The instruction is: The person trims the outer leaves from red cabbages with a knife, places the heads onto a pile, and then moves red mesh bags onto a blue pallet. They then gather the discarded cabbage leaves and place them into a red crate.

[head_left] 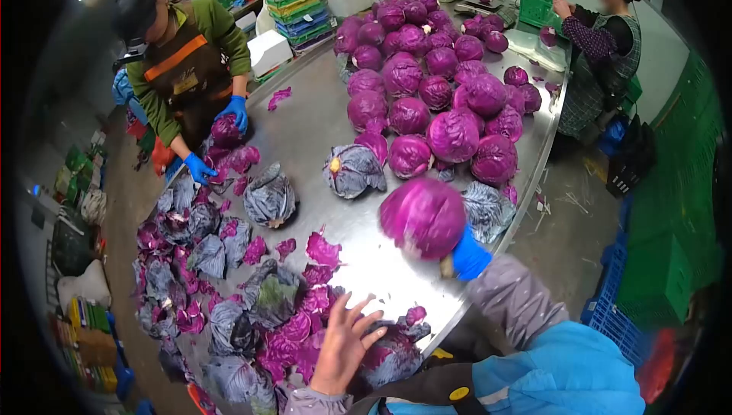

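A large, peeled red cabbage (423, 218), blurred by motion, is at the near right of the metal table. My right hand (470, 256), in a blue glove, grips it from below and behind, so most of the fingers are hidden. A small brownish bit shows beside the glove; I cannot make out what it is. Bare and spread-fingered, my left hand (345, 345) is over the near edge with nothing in it. Loose purple leaves (293, 335) lie beside and beneath it. An unpeeled cabbage with grey-blue outer leaves (354, 172) sits farther up the table.
Peeled cabbages (402, 75) are heaped across the metal table (305, 102). Discarded leaves (213, 255) cover its left side. A co-worker (191, 64) in blue gloves handles a cabbage at the left. Another person (606, 56) stands at the far right near a green crate (536, 8).
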Motion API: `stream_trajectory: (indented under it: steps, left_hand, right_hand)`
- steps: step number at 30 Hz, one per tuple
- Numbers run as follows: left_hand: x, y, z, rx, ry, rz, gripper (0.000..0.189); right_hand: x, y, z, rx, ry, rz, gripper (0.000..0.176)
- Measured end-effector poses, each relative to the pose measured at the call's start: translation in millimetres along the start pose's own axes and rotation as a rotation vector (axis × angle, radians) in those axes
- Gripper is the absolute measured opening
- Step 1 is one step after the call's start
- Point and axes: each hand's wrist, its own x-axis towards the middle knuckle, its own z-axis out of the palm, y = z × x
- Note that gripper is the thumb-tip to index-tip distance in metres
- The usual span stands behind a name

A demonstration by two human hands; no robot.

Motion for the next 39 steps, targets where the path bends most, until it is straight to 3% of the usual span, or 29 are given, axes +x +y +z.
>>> stream_trajectory:
  steps: [1, 2, 3, 4, 5, 7, 8, 9, 10, 11, 14, 19, 22, 25, 27, 29, 31, 34, 35, 37, 39]
  left_hand:
    - [3, -7, -4, 0.124, 0.061, -0.046, 0.069]
    - [3, -13, -8, 0.208, 0.103, -0.089, 0.064]
    - [3, -18, -8, 0.292, 0.173, -0.125, 0.061]
    - [4, -32, -17, 0.435, 0.18, -0.084, 0.059]
    - [4, -49, -28, 0.573, 0.197, -0.044, 0.057]
    - [3, -63, -37, 1.174, 0.168, 0.146, 0.058]
    - [1, -69, -39, 1.412, 0.147, 0.206, 0.061]
    - [-1, -73, -41, 1.652, 0.115, 0.256, 0.063]
    - [-3, -78, -46, 1.688, 0.104, 0.225, 0.067]
    - [-5, -79, -50, 1.685, 0.143, 0.211, 0.067]
    - [-11, -81, -72, 2.138, 0.222, 0.091, 0.061]
    - [-39, -59, -123, 2.266, 0.516, 0.036, 0.053]
    - [-63, -39, -157, 2.289, 0.614, 0.039, 0.047]
    - [-77, -19, -183, 2.272, 0.703, -0.104, 0.043]
    - [-84, -8, -199, 2.282, 0.768, -0.026, 0.044]
    - [-95, 5, -222, 2.273, 0.837, -0.181, 0.048]
    - [-106, 20, -239, 2.218, 0.983, -0.299, 0.05]
    - [-108, 46, -251, 1.973, 1.219, -0.438, 0.042]
    - [-105, 48, -253, 1.908, 1.318, -0.081, 0.032]
    - [-65, 67, -183, 1.724, 1.16, 0.451, 0.023]
    - [-28, 41, -144, 1.509, 0.837, 0.469, 0.024]
  right_hand:
    - [7, -50, 25, 0.438, 0.239, 0.028, 0.047]
    - [24, -46, -16, 0.228, 0.244, -0.101, 0.053]
    - [42, -53, -55, 0.378, 0.199, -0.112, 0.053]
    - [38, -82, -16, 0.258, 0.426, -0.194, 0.055]
    - [62, -79, -68, 0.248, 0.299, -0.338, 0.056]
    - [76, -98, -75, 0.046, 0.441, -0.429, 0.054]
    - [87, -100, -108, 0.005, 0.304, -0.466, 0.057]
    - [90, -103, -110, -0.232, 0.398, -0.57, 0.06]
    - [89, -108, -85, -0.191, 0.432, -0.53, 0.063]
    - [97, -102, -118, 0.013, 0.527, -0.322, 0.063]
    - [108, -91, -89, -0.287, 0.389, -0.346, 0.056]
    - [134, -36, 0, -0.673, 0.202, 0.116, 0.043]
    - [178, 20, -14, -0.671, 0.145, 0.062, 0.045]
    - [224, 34, -10, -1.132, -0.009, -0.235, 0.055]
    - [247, 33, -6, -1.336, 0.001, -0.084, 0.059]
    - [275, 57, -30, -1.21, -0.03, -0.003, 0.062]
    - [278, 60, -31, -0.824, -0.182, 0.26, 0.06]
    - [247, 51, -25, -0.798, -0.152, 0.249, 0.051]
    - [235, 49, -23, -0.761, -0.178, 0.265, 0.049]
    - [216, 58, -20, -0.715, -0.19, 0.374, 0.049]
    - [196, 80, -15, -0.652, -0.315, 0.425, 0.049]
